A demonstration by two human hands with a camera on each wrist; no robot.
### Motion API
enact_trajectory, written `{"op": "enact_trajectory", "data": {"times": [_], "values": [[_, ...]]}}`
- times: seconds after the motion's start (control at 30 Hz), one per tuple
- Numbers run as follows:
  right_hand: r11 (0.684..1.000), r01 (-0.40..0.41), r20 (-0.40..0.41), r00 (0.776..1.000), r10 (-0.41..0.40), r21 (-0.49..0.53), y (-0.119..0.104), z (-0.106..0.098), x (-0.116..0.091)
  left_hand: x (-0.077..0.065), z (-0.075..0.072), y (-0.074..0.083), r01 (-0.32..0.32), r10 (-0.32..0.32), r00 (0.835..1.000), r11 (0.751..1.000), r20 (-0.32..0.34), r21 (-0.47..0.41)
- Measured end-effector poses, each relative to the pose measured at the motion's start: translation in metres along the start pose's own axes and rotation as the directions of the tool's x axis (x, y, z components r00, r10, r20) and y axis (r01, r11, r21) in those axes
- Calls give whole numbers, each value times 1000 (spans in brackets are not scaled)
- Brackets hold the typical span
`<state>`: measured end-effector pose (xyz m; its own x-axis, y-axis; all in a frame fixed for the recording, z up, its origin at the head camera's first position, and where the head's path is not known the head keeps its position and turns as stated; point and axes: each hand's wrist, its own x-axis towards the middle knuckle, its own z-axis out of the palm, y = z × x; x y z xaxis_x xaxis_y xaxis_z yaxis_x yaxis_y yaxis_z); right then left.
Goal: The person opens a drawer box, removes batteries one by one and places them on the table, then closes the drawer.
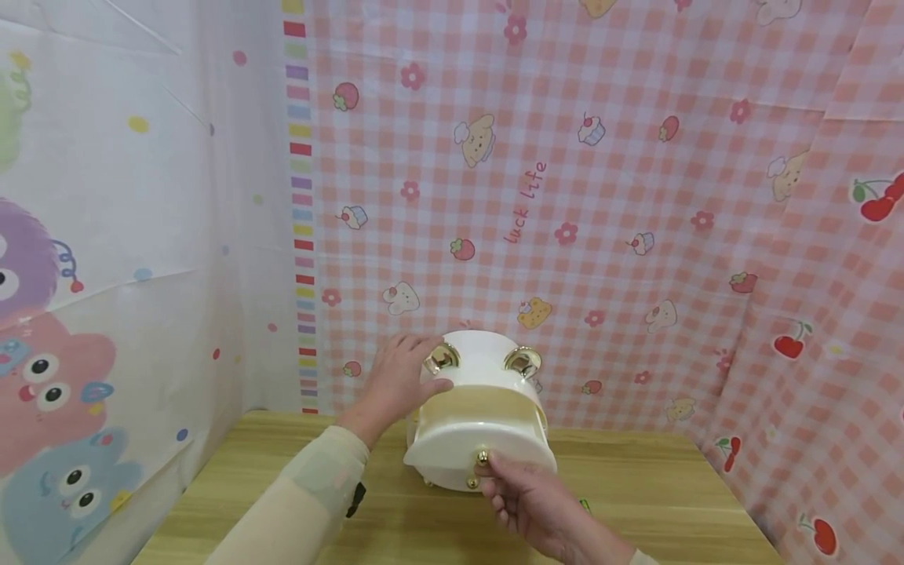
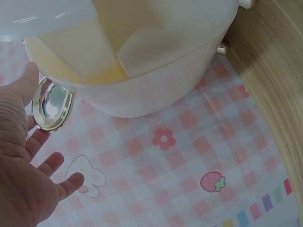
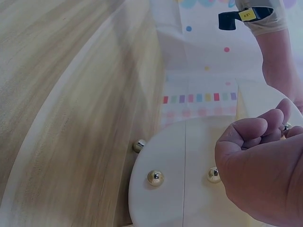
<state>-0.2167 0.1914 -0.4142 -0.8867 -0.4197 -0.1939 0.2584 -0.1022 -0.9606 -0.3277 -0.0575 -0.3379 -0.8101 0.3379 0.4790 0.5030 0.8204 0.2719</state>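
Note:
A white, rounded storage box with two gold ear-shaped pieces on top stands on the table, its front compartment tipped outward. My right hand pinches the gold knob on the curved front panel. In the right wrist view, my right hand has curled fingers, and lower gold knobs show beside it. My left hand is at the box's upper left, beside the gold ear. The left wrist view shows its fingers spread around the ear, thumb at the rim; cream-coloured inner walls are visible.
The wood-grain table extends to both sides of the box. Behind it hangs a pink checked cloth, and a white cartoon-print cloth hangs at the left. A small gold foot sits at the box's base.

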Motion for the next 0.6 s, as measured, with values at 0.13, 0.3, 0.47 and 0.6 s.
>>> {"op": "enact_trajectory", "data": {"times": [0.13, 0.3, 0.47, 0.6], "values": [[1000, 8, -3, 1000, -8, 7, 0, 1, 1, -1, 0, 1, -3, 3, 1000, 1000, -10, -4], [1000, 19, -11, 1000, -19, 5, -1, 1, 4, -1, 0, 1, -2, 2, 1000, 1000, -17, -4], [1000, 20, -17, 1000, -20, 8, -1, 0, 7, -1, 0, 1, -3, 3, 1000, 1000, -19, 2], [1000, 21, -29, 999, -21, 11, -3, 0, 10, -1, -1, 1, -4, 4, 1000, 1000, -17, 7]]}}
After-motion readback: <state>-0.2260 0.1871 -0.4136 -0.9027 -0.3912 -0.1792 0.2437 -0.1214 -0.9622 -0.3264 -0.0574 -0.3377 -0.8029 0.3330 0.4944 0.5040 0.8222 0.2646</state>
